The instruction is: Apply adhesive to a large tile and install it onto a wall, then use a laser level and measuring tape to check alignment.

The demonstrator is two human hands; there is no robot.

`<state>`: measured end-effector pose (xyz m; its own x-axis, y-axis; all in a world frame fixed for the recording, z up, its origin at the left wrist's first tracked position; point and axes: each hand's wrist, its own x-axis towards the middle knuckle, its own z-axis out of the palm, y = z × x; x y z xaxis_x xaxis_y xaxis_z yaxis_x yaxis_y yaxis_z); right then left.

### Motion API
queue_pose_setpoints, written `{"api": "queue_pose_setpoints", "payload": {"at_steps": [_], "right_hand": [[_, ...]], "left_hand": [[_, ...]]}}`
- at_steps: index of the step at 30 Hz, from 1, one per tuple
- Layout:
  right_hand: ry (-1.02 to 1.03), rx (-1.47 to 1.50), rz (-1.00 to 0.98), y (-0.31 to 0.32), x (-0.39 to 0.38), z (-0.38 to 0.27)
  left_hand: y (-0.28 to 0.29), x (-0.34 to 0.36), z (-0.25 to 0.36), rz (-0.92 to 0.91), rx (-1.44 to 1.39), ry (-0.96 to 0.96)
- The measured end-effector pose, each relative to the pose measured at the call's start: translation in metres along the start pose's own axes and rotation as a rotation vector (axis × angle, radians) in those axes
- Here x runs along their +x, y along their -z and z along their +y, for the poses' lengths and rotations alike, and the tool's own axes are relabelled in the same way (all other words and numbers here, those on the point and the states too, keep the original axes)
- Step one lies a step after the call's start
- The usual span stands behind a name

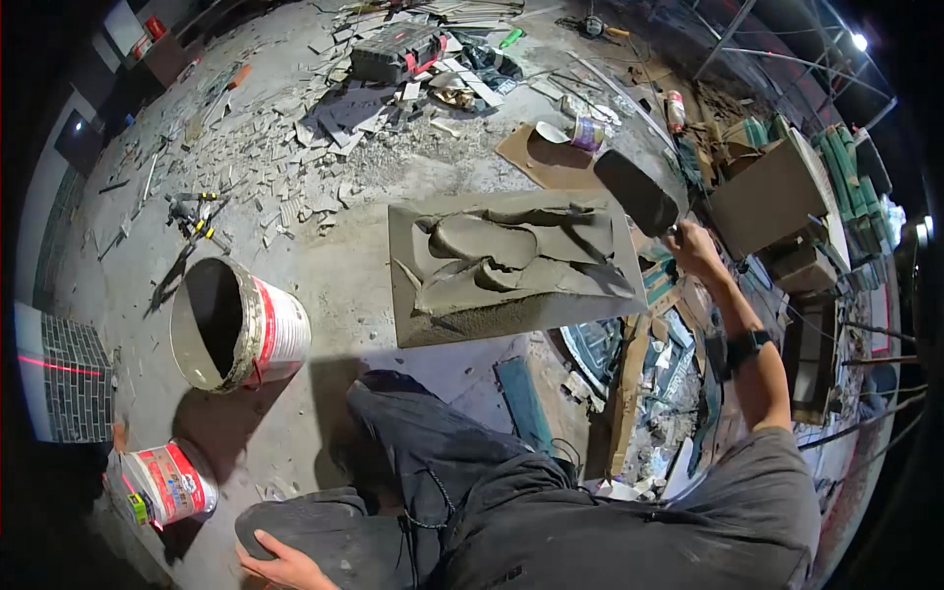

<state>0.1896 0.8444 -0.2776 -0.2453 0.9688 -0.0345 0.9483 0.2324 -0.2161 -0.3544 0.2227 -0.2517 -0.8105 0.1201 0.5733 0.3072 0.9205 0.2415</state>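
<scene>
My right hand (696, 250) is closed around the handle of a trowel, its arm stretched out to the right. The trowel's dark, broad blade (637, 192) is raised beside the far right corner of a rectangular slab. Wet grey mortar (487, 244) covers much of this slab (433, 331), heaped in ridges and smooth scooped hollows. Down at the lower left, my left hand (287, 564) rests on my knee, thumb apart from the fingers and nothing seen in it. Part of that hand is cut off by the lower edge.
Left of the slab stands a large bucket (280, 329), with a smaller tub (175, 482) nearer me. A tripod-like tool (197, 221) stands beyond. Broken tile pieces (295, 147) and a black toolbox (396, 53) lie farther off. Cardboard boxes (777, 202) and debris crowd the right.
</scene>
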Motion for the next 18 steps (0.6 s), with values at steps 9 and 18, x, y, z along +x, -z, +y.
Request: {"api": "queue_pose_setpoints", "payload": {"at_steps": [9,18], "right_hand": [[-0.137,-0.043,-0.101,-0.007,-0.105,-0.043],[-0.107,0.666,-0.639,-0.041,-0.08,-0.149]], "left_hand": [[-0.009,0.003,0.002,-0.046,-0.037,-0.021],[-0.006,0.001,0.012,-0.01,-0.005,-0.034]]}}
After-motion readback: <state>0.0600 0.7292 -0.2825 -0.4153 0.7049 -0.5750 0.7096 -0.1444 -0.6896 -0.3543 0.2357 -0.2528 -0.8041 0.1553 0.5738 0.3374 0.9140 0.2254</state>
